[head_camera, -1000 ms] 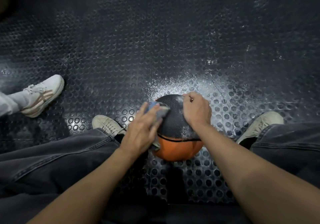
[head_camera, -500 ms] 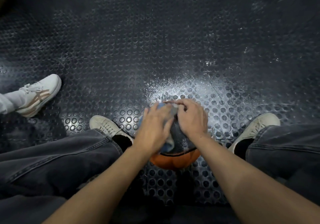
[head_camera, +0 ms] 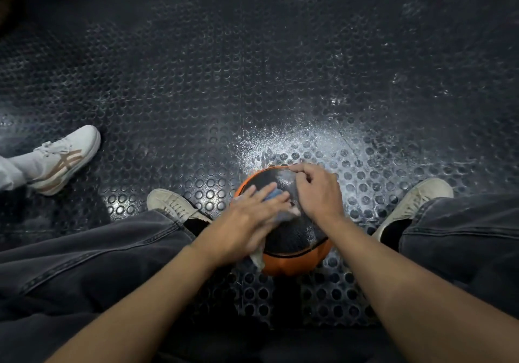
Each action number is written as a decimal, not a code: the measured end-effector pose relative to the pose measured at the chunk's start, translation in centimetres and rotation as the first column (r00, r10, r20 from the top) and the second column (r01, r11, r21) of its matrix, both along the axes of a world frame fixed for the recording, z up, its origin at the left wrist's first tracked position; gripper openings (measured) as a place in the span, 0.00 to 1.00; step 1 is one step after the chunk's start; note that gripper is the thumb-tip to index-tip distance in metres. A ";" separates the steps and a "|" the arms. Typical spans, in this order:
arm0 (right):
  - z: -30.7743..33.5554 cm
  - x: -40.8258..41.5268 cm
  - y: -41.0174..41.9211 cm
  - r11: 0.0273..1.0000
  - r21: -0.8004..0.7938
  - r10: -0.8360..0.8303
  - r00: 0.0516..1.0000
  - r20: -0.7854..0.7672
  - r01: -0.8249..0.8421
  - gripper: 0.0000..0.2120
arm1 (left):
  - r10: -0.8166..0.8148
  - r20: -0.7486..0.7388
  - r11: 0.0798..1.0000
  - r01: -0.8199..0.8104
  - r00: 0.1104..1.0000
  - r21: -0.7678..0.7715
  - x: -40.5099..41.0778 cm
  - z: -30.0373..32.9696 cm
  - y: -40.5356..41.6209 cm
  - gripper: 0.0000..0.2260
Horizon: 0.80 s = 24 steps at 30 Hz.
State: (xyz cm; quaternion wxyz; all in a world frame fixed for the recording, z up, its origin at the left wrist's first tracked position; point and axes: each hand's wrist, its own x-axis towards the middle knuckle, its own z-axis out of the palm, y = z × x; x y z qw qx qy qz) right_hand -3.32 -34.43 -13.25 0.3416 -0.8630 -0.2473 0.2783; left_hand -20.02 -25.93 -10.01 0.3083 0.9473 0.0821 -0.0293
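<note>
Wiping was in hand: the left hand (head_camera: 247, 222), fingers flat, pressed a cloth (head_camera: 273, 194) onto the basketball (head_camera: 292, 239) on the floor (head_camera: 252, 82). The right hand (head_camera: 317, 191) gripped its top (fingers curled). The next move likely called for rolling the orange side up.

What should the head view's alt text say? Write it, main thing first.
A person's left hand presses a blue-grey cloth onto a black and orange basketball, while the right hand curls over its top. The ball sits on a black studded rubber floor with a whitish patch; another person's white sneaker is at left.
</note>
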 end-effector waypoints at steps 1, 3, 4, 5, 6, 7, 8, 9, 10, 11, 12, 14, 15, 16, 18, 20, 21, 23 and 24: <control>-0.2 -0.2 -0.1 1.000 0.018 0.014 1.000 -0.005 -0.014 0.13 | 0.101 -0.016 0.993 -0.102 0.995 -0.057 0.7 0.0 0.5 0.18; -0.3 -0.7 0.1 0.999 0.039 0.008 1.000 0.008 -0.008 0.11 | 0.450 -0.127 0.864 -0.467 0.884 -0.190 3.0 0.2 1.8 0.16; -0.2 -1.0 0.4 0.999 0.036 0.007 1.000 0.023 -0.008 0.11 | 0.569 -0.196 0.773 -0.601 0.798 -0.202 4.0 0.2 2.3 0.16; -0.2 -1.1 0.7 1.000 0.022 0.012 0.999 0.037 -0.013 0.12 | 0.601 -0.228 0.752 -0.639 0.766 -0.161 4.5 0.5 2.4 0.15; 0.0 -1.1 0.9 1.000 0.007 0.020 0.998 0.051 -0.020 0.12 | 0.563 -0.209 0.802 -0.590 0.800 -0.097 4.3 0.6 1.9 0.14; -0.1 -0.9 0.9 1.000 -0.005 0.019 0.998 0.053 -0.019 0.12 | 0.471 -0.151 0.875 -0.482 0.869 -0.043 3.6 0.7 1.1 0.15; 0.0 -0.6 0.8 1.000 -0.009 0.013 0.999 0.045 -0.012 0.12 | 0.344 -0.068 0.938 -0.345 0.936 -0.002 2.5 0.5 0.2 0.16; -0.1 -0.3 0.6 1.000 -0.002 0.008 1.000 0.024 -0.008 0.12 | 0.196 -0.006 0.980 -0.196 0.981 0.024 0.9 0.5 -0.8 0.17; -0.3 0.1 0.4 1.000 0.017 0.015 1.000 -0.003 -0.015 0.12 | 0.078 0.018 0.997 -0.079 0.997 0.026 -0.2 0.2 -1.2 0.18; -0.4 0.2 0.2 0.999 0.040 0.037 0.999 -0.029 -0.036 0.11 | 0.024 0.020 1.000 -0.025 1.000 0.017 -0.6 -0.2 -0.8 0.18; -0.4 0.2 0.2 0.996 0.056 0.069 0.997 -0.045 -0.066 0.11 | 0.088 -0.009 0.996 -0.089 0.996 -0.015 -0.3 -0.3 -0.3 0.18; -0.4 0.0 0.4 0.993 0.055 0.111 0.993 -0.040 -0.109 0.11 | 0.397 -0.130 0.905 -0.411 0.908 -0.111 1.7 0.0 1.0 0.17; -0.4 -0.1 0.6 0.993 0.038 0.115 0.993 -0.029 -0.114 0.11 | 0.476 -0.179 0.860 -0.498 0.861 -0.112 2.5 0.2 1.3 0.17; -0.4 -0.1 0.8 0.993 0.016 0.115 0.993 -0.014 -0.114 0.10 | 0.449 -0.185 0.880 -0.469 0.874 -0.076 2.9 0.6 1.0 0.16; -0.6 0.1 1.1 0.994 -0.008 0.108 0.994 -0.007 -0.108 0.11 | 0.203 -0.144 0.978 -0.207 0.969 -0.017 2.1 1.3 -0.1 0.18; -0.4 0.3 1.2 0.993 -0.023 0.113 0.994 0.004 -0.113 0.11 | 0.021 -0.103 0.999 -0.017 0.994 0.039 -0.1 1.3 -0.7 0.20; -0.1 0.3 1.2 0.994 -0.032 0.101 0.995 0.027 -0.100 0.11 | 0.043 -0.105 0.997 -0.036 0.994 0.068 -0.7 1.2 -0.5 0.19; 0.3 -0.2 1.3 0.998 -0.060 0.015 0.992 0.123 -0.008 0.11 | 0.298 -0.102 0.954 -0.300 0.949 -0.007 0.0 1.0 0.5 0.16; 0.5 -0.6 1.2 0.995 -0.070 -0.057 0.987 0.153 0.068 0.10 | 0.468 -0.091 0.874 -0.475 0.879 -0.098 0.8 0.9 0.8 0.14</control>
